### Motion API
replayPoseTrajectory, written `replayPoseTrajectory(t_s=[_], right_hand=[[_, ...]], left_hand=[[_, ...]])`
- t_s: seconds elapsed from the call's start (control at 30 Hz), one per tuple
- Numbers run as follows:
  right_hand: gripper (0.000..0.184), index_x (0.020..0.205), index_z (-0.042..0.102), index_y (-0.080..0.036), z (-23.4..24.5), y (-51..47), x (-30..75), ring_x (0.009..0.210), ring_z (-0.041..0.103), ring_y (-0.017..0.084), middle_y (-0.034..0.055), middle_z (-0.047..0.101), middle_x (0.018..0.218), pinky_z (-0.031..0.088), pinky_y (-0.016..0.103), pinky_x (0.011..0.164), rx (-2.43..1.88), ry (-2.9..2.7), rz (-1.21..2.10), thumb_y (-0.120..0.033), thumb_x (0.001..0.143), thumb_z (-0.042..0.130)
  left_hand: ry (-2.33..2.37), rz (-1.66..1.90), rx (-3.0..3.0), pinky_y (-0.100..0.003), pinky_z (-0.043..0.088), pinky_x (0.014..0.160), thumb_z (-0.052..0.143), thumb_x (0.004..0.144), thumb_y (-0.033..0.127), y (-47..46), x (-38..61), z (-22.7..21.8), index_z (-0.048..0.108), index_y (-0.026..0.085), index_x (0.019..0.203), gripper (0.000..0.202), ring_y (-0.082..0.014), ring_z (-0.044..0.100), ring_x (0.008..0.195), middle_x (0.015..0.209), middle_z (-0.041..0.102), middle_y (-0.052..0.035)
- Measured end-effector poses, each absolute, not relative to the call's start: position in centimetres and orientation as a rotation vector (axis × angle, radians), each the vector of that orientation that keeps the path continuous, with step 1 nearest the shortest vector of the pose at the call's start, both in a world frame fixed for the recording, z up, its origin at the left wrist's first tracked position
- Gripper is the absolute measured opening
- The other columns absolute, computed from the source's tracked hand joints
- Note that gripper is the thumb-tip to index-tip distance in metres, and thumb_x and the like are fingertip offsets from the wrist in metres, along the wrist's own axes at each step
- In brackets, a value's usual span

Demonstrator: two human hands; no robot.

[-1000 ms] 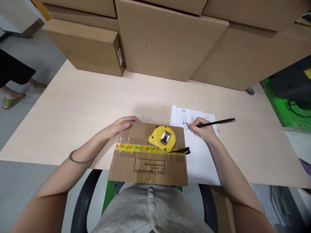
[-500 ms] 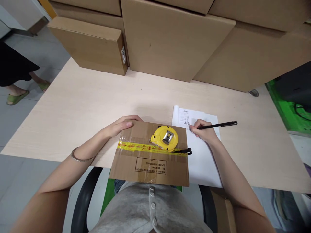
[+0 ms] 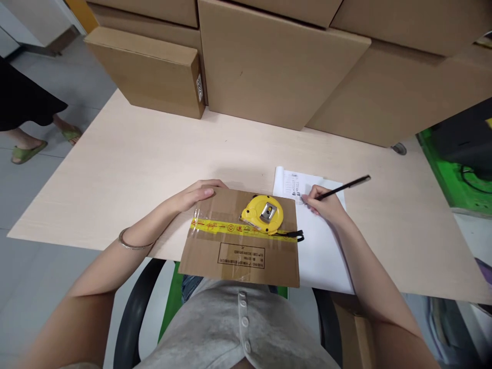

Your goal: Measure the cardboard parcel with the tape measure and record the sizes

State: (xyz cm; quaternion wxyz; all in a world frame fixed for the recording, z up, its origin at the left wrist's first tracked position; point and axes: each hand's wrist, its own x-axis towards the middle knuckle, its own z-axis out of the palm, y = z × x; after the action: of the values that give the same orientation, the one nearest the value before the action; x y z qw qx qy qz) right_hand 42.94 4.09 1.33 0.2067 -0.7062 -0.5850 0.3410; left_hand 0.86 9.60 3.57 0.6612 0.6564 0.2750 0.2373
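Observation:
My left hand [image 3: 198,195] grips the far left corner of a cardboard box [image 3: 205,253], its thumb on top and its other fingers partly hidden behind the far edge. A yellow tape measure [image 3: 263,214] lies on the box, over a strip of yellow printed tape, with its black wrist strap [image 3: 295,235] reaching past the right edge. My right hand [image 3: 326,204] is closed around a black pen [image 3: 348,185] and rests on white sheets of paper [image 3: 319,251]. Handwritten lines show near the top left of the paper. The fingers hide the pen's tip.
Large cardboard boxes [image 3: 269,66] stand along the back of the wooden table [image 3: 154,148], a smaller box [image 3: 154,77] at their left. Chair armrests [image 3: 138,318] flank me. Someone in green slippers [image 3: 28,152] stands on the floor at left.
The pen's rear end has tilted up and shifted slightly left, and my right hand has turned a little. My left hand keeps its hold on the box; the whole view has shifted slightly.

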Motion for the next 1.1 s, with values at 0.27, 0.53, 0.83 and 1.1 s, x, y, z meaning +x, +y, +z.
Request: replayPoseTrajectory(t_s=[0.27,0.53,0.83,1.1], right_hand=[[0.050,0.064,0.061,-0.021,4.5,4.3,41.5,0.078,0.069,0.032,0.0159,0.073,0.076,0.045,0.040,0.070,-2.506,-1.852,0.629,-0.056,0.097,0.047],[0.057,0.118,0.072,-0.014,8.8,3.4,36.9,0.110,0.070,0.039,0.0225,0.073,0.123,0.050,0.051,0.091,-2.498,-1.887,0.247,-0.054,0.105,0.034],[0.071,0.128,0.070,-0.009,12.1,-0.3,29.6,0.136,0.057,0.044,0.0238,0.069,0.138,0.036,0.068,0.117,-1.495,-2.476,0.156,-0.069,0.102,0.044],[0.061,0.123,0.054,-0.018,11.8,-2.7,29.3,0.092,0.077,0.034,0.0180,0.075,0.115,0.062,0.048,0.073,-1.425,-2.258,0.389,-0.066,0.089,0.070]], left_hand=[[0.611,0.555,1.490,-0.030,0.052,0.074,0.062,0.090,0.067,9.5,1.0,3.6,0.072,0.015,0.108,0.056,-0.0196,0.069,0.084,0.098,0.076,-0.0086],[0.660,0.595,1.581,-0.036,0.054,0.093,0.061,0.093,0.067,9.8,0.5,3.7,0.072,0.017,0.119,0.058,-0.0260,0.069,0.108,0.122,0.074,-0.0135],[0.863,1.093,1.353,-0.054,0.030,0.129,0.045,0.102,0.062,4.6,1.7,3.0,0.061,0.028,0.141,0.054,-0.0330,0.043,0.153,0.155,0.058,-0.0084],[0.873,1.154,1.449,-0.051,0.013,0.137,0.043,0.103,0.064,2.8,1.3,2.1,0.058,0.035,0.149,0.056,-0.0305,0.023,0.164,0.172,0.038,0.0000]])
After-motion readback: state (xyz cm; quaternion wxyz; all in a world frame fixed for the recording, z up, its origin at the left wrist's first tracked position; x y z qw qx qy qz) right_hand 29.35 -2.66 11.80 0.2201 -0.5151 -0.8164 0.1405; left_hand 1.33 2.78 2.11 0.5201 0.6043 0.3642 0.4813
